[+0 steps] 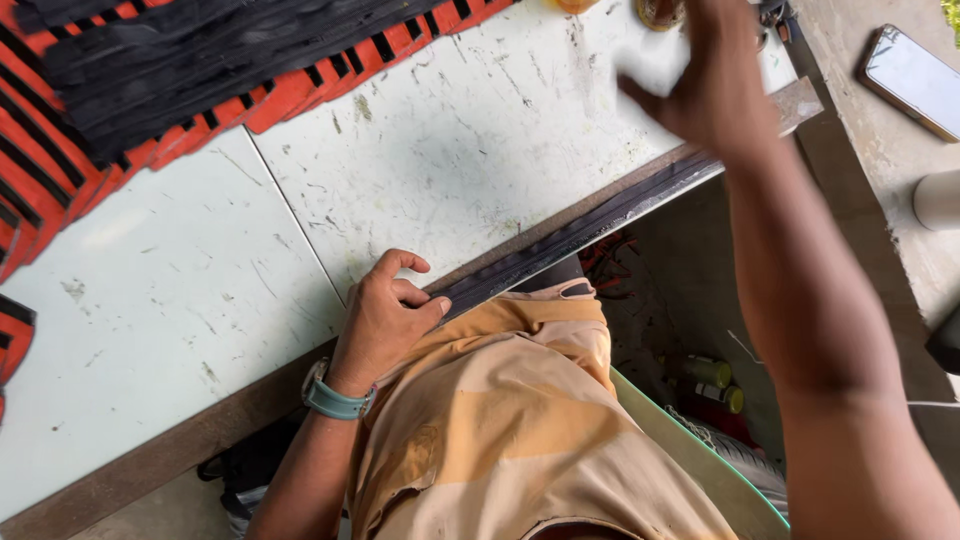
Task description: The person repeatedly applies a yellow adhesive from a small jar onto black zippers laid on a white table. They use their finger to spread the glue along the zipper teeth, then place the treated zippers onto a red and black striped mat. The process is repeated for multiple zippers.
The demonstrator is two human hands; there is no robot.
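One long dark strip [580, 232] lies along the near edge of the white table [200, 300], running from the picture's centre up toward 2 o'clock. The left hand [385, 315] rests at its lower end, fingers curled and thumb pressing down on the strip's tip, wrist bent back and carrying one teal watch band [335, 400]. The right hand [710, 85] is raised at 1 o'clock above the strip's far end, arm stretched out from the lower right corner, fingers spread loosely and blurred; whether it holds anything cannot be told. At 10 o'clock one stack of red and black striped pieces [120, 90] covers the table's corner. One phone [912, 80] lies at 2 o'clock on a grey ledge, well apart from the strip. Two small yellow-green cans [715, 385] stand below the table at 4 o'clock.
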